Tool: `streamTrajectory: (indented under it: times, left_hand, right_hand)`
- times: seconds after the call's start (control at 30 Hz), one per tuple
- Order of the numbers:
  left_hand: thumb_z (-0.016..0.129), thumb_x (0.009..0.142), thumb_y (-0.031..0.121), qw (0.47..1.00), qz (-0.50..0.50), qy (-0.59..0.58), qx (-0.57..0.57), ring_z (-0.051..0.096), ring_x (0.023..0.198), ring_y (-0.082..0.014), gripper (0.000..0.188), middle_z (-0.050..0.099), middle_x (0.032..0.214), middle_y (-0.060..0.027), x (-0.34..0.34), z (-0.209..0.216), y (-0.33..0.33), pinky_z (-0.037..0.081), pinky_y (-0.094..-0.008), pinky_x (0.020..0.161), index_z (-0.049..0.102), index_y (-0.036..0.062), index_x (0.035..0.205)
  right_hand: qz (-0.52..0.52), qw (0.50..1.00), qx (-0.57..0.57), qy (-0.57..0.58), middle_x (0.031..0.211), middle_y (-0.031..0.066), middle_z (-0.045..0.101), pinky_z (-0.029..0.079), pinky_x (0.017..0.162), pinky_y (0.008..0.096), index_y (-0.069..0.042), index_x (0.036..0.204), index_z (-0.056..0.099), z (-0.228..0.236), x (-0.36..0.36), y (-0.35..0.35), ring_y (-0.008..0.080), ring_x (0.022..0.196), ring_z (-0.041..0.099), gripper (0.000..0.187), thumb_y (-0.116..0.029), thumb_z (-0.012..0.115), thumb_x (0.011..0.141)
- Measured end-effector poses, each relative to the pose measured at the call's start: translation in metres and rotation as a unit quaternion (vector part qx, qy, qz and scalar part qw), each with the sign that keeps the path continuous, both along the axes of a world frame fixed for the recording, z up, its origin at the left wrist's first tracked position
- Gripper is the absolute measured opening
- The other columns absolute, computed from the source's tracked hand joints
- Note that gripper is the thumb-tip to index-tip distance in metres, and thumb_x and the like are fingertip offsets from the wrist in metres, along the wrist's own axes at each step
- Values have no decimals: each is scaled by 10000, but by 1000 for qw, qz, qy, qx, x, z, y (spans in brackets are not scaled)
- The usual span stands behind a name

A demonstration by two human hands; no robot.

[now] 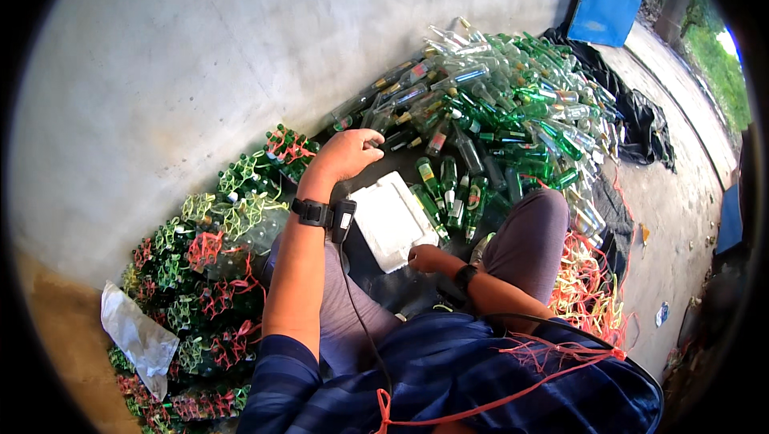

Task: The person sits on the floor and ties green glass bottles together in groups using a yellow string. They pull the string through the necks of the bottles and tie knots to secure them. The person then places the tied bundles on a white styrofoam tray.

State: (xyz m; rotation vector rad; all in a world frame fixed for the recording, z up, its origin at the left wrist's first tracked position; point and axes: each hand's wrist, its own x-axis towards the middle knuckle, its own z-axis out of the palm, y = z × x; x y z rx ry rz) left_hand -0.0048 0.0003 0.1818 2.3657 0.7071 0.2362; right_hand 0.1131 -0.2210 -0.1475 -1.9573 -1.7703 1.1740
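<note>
My left hand reaches out over the dark ground at the near left edge of a heap of loose bottles. Its fingers are half curled, with a gap between forefinger and thumb, and I see nothing held there. A white foam block lies flat between my knees. Beside its near right corner, my right hand is closed; whatever it may hold is hidden. Several green bottles with labels stand or lean just right of the block. Clear and green glass is mixed in the heap.
On my left, bundled bottles sit under red and pale green string, with a crumpled white sheet on them. Loose red and yellow string lies by my right knee. A grey wall and black plastic border the heap.
</note>
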Motion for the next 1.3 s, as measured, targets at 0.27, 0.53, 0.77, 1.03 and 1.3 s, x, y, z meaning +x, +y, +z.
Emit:
streamTrajectory:
  times: [0.27, 0.53, 0.77, 1.03, 1.3]
  left_hand:
    - [775, 845, 287, 956, -75, 283, 24, 708, 1087, -365, 441, 748, 1152, -178, 31, -105, 24, 568, -441, 919, 731, 123, 1252]
    - [761, 827, 251, 995, -78, 67, 21, 699, 1106, -372, 445, 725, 1183, -213, 35, -86, 20, 559, -439, 946, 719, 47, 1220]
    - [779, 824, 254, 996, -77, 48, -18, 687, 1125, -375, 455, 716, 1190, -225, 23, -83, 26, 544, -435, 980, 720, 40, 1221]
    - [773, 834, 189, 998, -40, 39, -37, 750, 966, -326, 392, 760, 1051, -199, 21, -54, 13, 577, -395, 880, 731, 32, 1190]
    - [723, 889, 213, 995, 4, -95, 2, 725, 890, -350, 375, 730, 980, -218, 29, -20, 40, 556, -414, 800, 695, 54, 1228]
  right_hand:
    - [-109, 990, -53, 72, 870, 114, 774, 589, 662, 354, -15, 1101, 744, -16, 16, -18, 208, 715, 740, 326, -268, 679, 907]
    - [-349, 868, -147, 322, 795, 45, 657, 485, 532, 309, -4, 1074, 707, 19, 19, -18, 143, 615, 597, 201, -167, 675, 961]
    - [-193, 941, 29, 277, 812, 44, 670, 532, 526, 360, -65, 1054, 711, -21, 17, 25, 175, 664, 653, 201, -218, 680, 926]
    - [-134, 987, 40, 83, 778, 59, 677, 547, 546, 352, -65, 1038, 714, -149, 27, 20, 185, 606, 643, 210, -215, 652, 904]
    - [135, 929, 229, -256, 811, 35, 568, 536, 690, 395, -144, 865, 647, -152, 81, 9, 272, 806, 614, 174, -240, 728, 745]
